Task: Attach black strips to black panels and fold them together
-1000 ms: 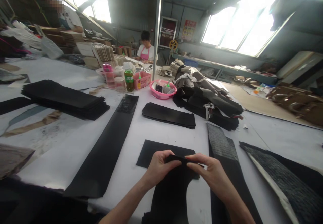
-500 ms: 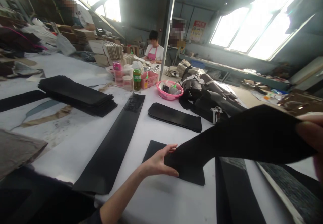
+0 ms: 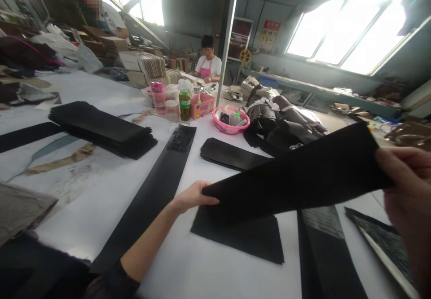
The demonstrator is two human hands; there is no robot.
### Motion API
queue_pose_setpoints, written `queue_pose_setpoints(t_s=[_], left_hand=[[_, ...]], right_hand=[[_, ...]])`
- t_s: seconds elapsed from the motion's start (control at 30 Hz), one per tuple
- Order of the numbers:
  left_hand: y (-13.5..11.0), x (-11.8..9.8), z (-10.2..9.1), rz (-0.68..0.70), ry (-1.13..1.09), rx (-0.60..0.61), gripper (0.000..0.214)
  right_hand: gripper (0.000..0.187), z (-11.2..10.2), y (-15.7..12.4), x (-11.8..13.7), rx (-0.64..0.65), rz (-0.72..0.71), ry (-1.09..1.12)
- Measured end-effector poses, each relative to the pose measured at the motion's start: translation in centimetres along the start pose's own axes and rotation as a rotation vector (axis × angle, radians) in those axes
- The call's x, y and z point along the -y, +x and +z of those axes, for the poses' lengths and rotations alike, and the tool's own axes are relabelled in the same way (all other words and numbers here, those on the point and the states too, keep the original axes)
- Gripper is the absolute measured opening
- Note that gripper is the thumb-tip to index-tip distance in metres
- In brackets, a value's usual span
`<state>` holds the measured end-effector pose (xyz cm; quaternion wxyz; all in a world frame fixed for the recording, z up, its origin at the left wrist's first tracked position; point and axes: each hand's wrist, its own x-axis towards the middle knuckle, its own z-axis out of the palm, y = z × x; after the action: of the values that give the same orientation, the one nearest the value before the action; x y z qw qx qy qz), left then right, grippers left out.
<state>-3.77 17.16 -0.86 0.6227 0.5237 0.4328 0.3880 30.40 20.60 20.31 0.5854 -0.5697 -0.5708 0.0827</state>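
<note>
A flat black strip of sheet material (image 3: 292, 173), perhaps fabric or leather, is stretched between my hands above the table. My left hand (image 3: 193, 196) pinches its near-left end, thumb on the facing side. At the other end, my right hand (image 3: 406, 169) grips the right edge between thumb and fingers. Beneath the strip lies another black piece (image 3: 239, 240), partly covered by it. A stack of black strips (image 3: 232, 153) rests just behind, its right end hidden by the held strip. Left of my left hand runs a long black strip (image 3: 151, 191) with a shiny far end.
A thick black stack (image 3: 101, 126) lies at left. Further back are a pink basin (image 3: 230, 126), a green-labelled bottle (image 3: 184, 106), a pink box (image 3: 204, 106) and a dark heap (image 3: 279, 115). More black strips (image 3: 326, 249) lie at right. Two people work beyond the table.
The strip has gone from bent and twisted to nearly flat. My left hand moved left and slightly up to its end; my right hand came further into view, moving left.
</note>
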Motion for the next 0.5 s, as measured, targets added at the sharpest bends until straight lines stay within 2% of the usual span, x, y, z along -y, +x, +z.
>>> queue_pose_setpoints(t_s=[0.13, 0.17, 0.3, 0.4, 0.5], left_hand=[[3.0, -2.0, -5.0, 0.054, -0.052, -0.215, 0.047], [4.3, -2.6, -6.2, 0.082, -0.057, -0.27, 0.05], [11.3, -4.7, -9.6, 0.173, -0.02, -0.493, 0.06], [16.2, -4.1, -11.0, 0.155, 0.116, -0.632, 0.054], [18.9, -1.6, -11.4, 0.069, 0.347, -0.71, 0.036]], right_hand=[[0.029, 3.3, 0.5, -6.6, 0.007, 0.185, 0.073], [0.03, 4.3, 0.7, -8.6, -0.01, 0.22, 0.125], [0.034, 9.7, 1.2, -15.8, 0.112, 0.33, 0.121], [0.042, 14.1, 1.3, -20.4, 0.099, 0.346, 0.016], [0.042, 17.3, 0.9, -24.3, 0.104, 0.373, -0.179]])
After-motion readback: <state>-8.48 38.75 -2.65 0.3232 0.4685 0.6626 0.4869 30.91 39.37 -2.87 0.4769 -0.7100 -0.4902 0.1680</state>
